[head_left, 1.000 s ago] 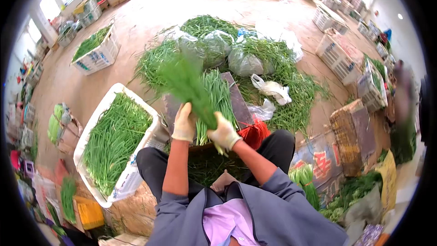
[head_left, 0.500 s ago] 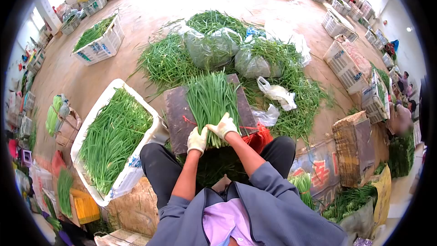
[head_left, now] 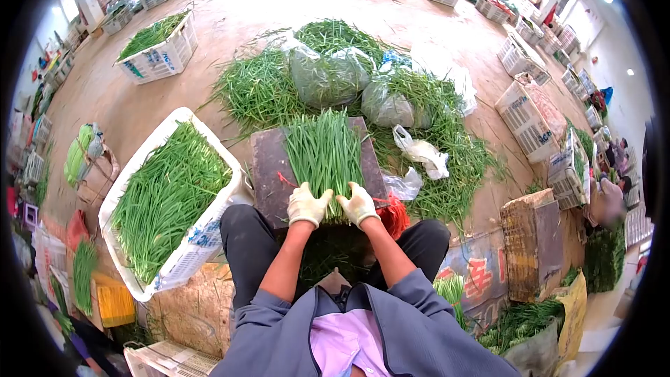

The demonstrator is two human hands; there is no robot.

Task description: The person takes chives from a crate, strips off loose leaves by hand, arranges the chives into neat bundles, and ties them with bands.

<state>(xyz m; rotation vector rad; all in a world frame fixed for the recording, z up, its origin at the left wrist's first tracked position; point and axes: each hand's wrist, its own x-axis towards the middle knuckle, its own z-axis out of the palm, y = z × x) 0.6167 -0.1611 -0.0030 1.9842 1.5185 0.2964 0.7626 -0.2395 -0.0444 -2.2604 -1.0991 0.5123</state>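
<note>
Green stalks (head_left: 324,153): flat on the dark tabletop (head_left: 268,167), tips pointing away
Left hand (head_left: 308,206): touching the near ends' left side
Right hand (head_left: 359,206): opposite, lower than a moment ago
Change: ends now flanked evenly (probably steadier)
Grip: against stalks; cannot tell if clenched
</note>
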